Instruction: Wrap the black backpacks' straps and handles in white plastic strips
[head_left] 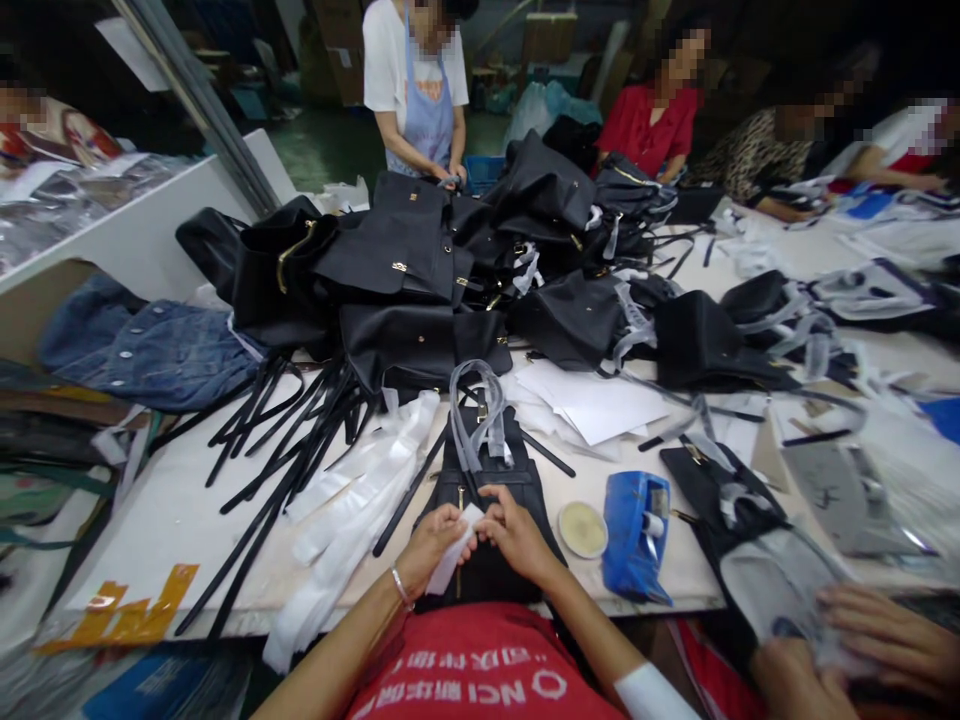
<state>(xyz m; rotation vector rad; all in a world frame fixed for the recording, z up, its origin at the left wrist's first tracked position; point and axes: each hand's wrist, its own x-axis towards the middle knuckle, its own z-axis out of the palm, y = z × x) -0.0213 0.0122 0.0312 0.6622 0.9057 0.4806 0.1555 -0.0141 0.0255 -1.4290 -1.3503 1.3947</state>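
White strip (448, 566) lies between the two hands, directly against the fingers of the left hand (433, 534), which is the nearer one and looks to carry it. Its long axis slants: the upper end points away from the body and toward the right fingertips, the lower end hangs back toward the apron (480, 665), left of the fingers. The left fingers are drawn in narrowly, thumb and fingertips pinching the strip. The right hand (519, 536) has its thumb and index finger bent close together at the strip's upper end; whether they grip it or only touch it, I cannot tell.

Just beneath the fingers is a black bag (506, 580), its long axis running away from the body, with a film-wrapped handle (458, 432) beyond the fingertips. Right of the right fingers sit a round tin (583, 530) and a blue tape dispenser (626, 520).
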